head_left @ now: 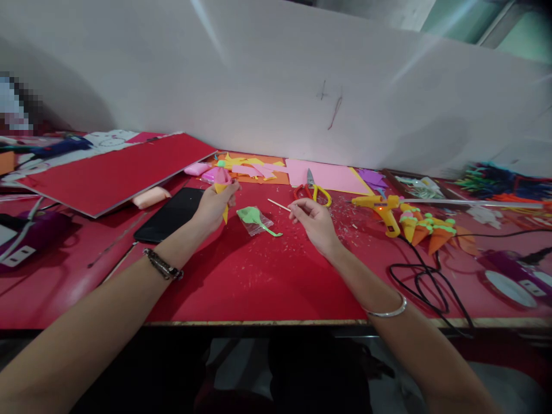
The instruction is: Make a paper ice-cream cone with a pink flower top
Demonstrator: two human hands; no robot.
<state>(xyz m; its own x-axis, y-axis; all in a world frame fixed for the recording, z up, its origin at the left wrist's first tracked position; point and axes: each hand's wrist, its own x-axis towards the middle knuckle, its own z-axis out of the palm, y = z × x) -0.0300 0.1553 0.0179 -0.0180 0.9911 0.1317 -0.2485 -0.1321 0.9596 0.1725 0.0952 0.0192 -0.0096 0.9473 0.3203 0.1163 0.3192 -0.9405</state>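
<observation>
My left hand (213, 204) is closed around a small yellow cone (225, 215) with a pink top and a green bit at its tip. Between the fingertips of my right hand (314, 222) is a thin pale stick (278, 204), pointing left. On the red table, between the hands, lies a clear plastic packet with light green clay (250, 215), a strand of it trailing to the right. Scissors (311, 187) with red and yellow handles lie just beyond my right hand.
A black phone (172, 215) lies under my left forearm's far side. At right are a yellow glue gun (379, 210), several finished cones (426, 227) and a looped black cable (425, 276). A red board (125, 169) leans at left; pink sheets (325, 175) lie behind.
</observation>
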